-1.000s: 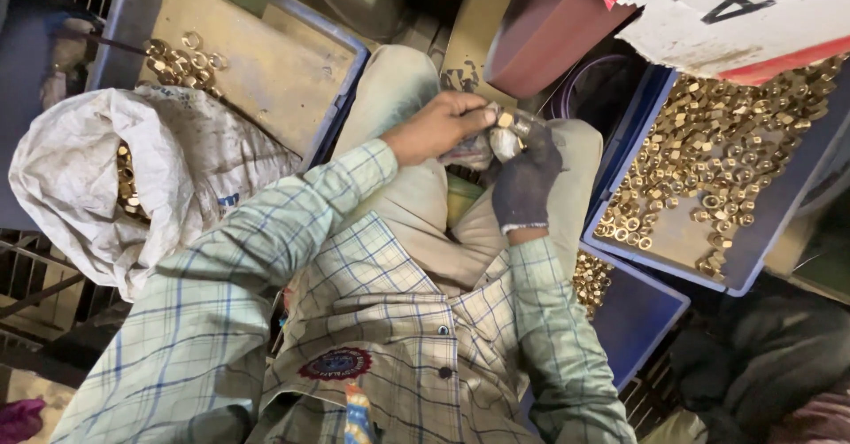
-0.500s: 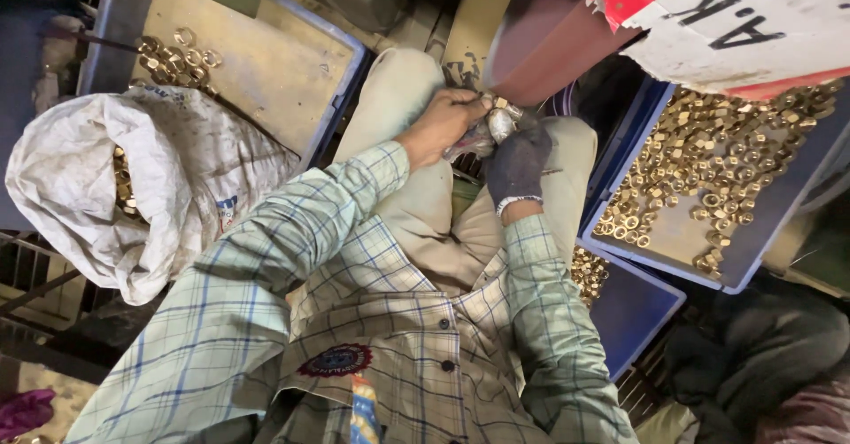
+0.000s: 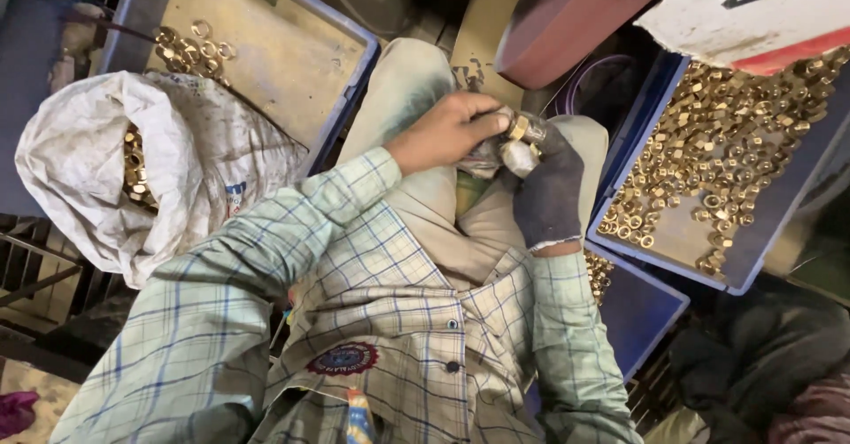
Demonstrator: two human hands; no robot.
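Brass nut [image 3: 518, 128] sits between both hands above the lap: the bare left hand [image 3: 443, 132] pinches it with closed fingers, and the gloved right hand [image 3: 547, 187] is wrapped shut around a grey fitting [image 3: 516, 155] beneath it. Good practice, as a judgement: keep the nut square to the fitting. Tray of brass nuts [image 3: 708, 174] lies right; sack [image 3: 106, 169] lies left
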